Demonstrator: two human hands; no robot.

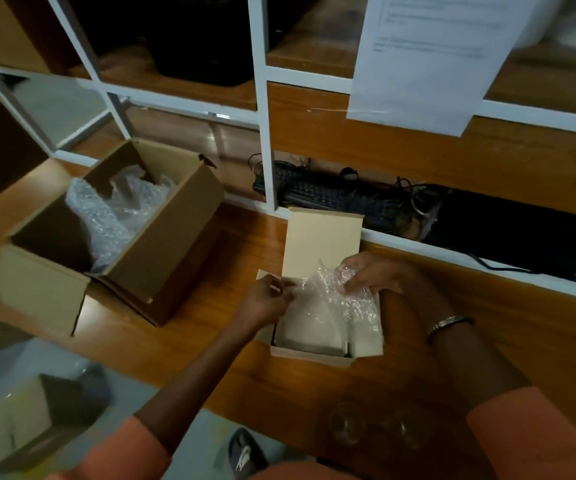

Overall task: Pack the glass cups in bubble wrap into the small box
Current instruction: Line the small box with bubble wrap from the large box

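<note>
Our left hand (267,301) pinches the near-left edge of a bubble wrap sheet (331,299), and our right hand (374,273) grips its far-right edge, holding it spread over the open small box (328,351) on the wooden worktop (210,327). The box lid (322,239) stands upright behind the sheet. Two glass cups (373,426) stand unwrapped on the worktop near us, dim and faint. To the left, well apart, a larger cardboard box (162,244) holds more bubble wrap (113,209).
</note>
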